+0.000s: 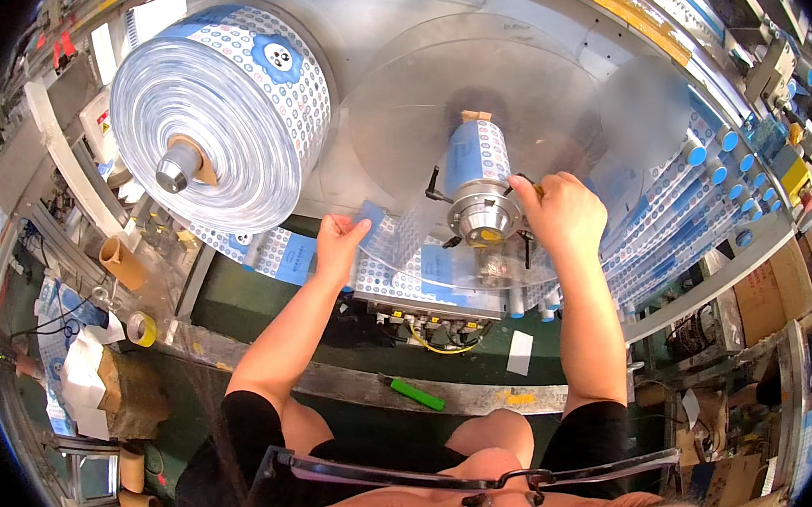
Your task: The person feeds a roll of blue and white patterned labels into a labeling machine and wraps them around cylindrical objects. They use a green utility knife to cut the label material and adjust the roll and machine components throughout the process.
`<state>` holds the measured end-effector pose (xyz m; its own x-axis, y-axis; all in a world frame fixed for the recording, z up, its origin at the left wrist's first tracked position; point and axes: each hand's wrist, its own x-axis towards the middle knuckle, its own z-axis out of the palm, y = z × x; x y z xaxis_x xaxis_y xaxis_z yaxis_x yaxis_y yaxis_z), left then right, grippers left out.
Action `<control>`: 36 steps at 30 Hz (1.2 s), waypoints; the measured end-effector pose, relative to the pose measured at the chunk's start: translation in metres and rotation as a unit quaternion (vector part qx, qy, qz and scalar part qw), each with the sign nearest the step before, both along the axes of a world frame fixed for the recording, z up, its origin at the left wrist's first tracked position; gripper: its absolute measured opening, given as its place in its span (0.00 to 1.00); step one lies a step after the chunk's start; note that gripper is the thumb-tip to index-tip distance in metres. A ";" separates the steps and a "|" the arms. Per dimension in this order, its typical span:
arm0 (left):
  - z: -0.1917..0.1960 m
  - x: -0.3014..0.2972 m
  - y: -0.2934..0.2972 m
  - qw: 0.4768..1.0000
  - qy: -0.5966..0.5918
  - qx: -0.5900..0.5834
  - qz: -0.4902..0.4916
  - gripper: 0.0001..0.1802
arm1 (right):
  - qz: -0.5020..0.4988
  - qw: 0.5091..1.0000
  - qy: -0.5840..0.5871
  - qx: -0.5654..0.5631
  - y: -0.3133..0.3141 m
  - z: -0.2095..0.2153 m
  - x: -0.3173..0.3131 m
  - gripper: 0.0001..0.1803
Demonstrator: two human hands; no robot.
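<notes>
My left hand is closed, pinching the end of a blue-and-white printed film strip between thumb and fingers. To its right, a metal spindle hub with black clamp levers holds a small roll of printed film. Large transparent discs surround that roll. My right hand is closed at the hub's upper right, its thumb against the hub; what its fingers grip is mostly hidden. A big printed film roll sits on another spindle at the left.
More film runs below the discs, and over several rollers at the right. A green-handled cutter lies on the metal crossbar before my knees. Near the left stand a cardboard core and a yellow tape roll.
</notes>
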<state>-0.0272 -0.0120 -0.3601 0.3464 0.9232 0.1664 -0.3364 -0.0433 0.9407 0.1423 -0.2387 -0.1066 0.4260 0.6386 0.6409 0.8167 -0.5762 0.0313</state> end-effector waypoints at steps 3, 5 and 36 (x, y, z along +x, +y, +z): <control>-0.012 0.007 0.004 1.000 0.003 0.011 0.014 0.21 | -0.014 0.999 0.000 0.031 0.003 -0.008 -0.005 0.27; -0.016 0.009 0.006 1.000 0.009 0.022 0.020 0.21 | -0.037 0.998 -0.002 0.052 0.007 -0.013 -0.009 0.27; 0.002 0.002 0.003 0.998 -0.004 0.050 0.039 0.19 | -0.097 0.980 0.085 0.153 -0.013 -0.029 0.041 0.24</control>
